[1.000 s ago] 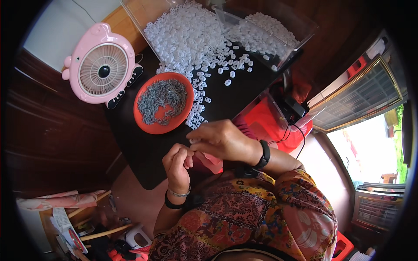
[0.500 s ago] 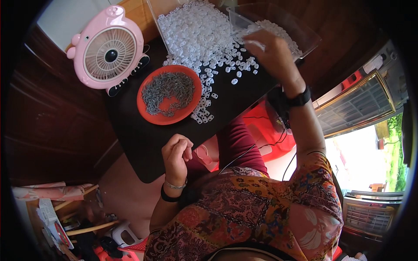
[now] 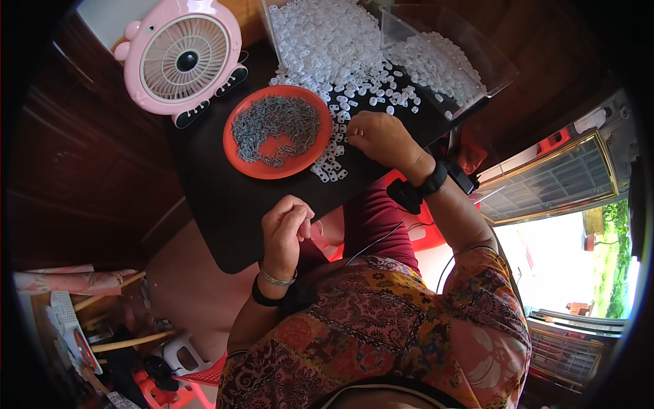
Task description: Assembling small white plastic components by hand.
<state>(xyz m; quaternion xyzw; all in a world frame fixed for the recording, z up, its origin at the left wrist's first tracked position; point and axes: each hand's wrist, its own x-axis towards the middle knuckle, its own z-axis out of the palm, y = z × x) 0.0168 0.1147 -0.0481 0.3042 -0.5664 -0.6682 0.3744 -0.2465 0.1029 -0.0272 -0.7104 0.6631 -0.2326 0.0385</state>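
My right hand (image 3: 383, 140) is over the black table (image 3: 211, 204), its fingers curled beside a strip of small white two-holed plastic pieces (image 3: 330, 167). Whatever its fingertips hold is hidden. Closer to my body, my left hand (image 3: 287, 228) is held at the table's near edge with thumb and fingers pressed together; I cannot make out anything in it. Between the hands and the fan lies an orange plate (image 3: 272, 172), heaped with small grey screws (image 3: 272, 123). Behind it spreads a big pile of white plastic pieces (image 3: 327, 41).
A pink animal-shaped fan (image 3: 185, 61) stands at the far left of the table. At the far right, a clear plastic bin (image 3: 501, 82) holds more white pieces (image 3: 436, 68). Red plastic stools are below the table and at the lower left. A window lies to the right.
My right hand has come down from the clear bin, toward me and leftward, to the white pieces beside the plate. My left hand keeps its closed pose. The whole view has shifted slightly.
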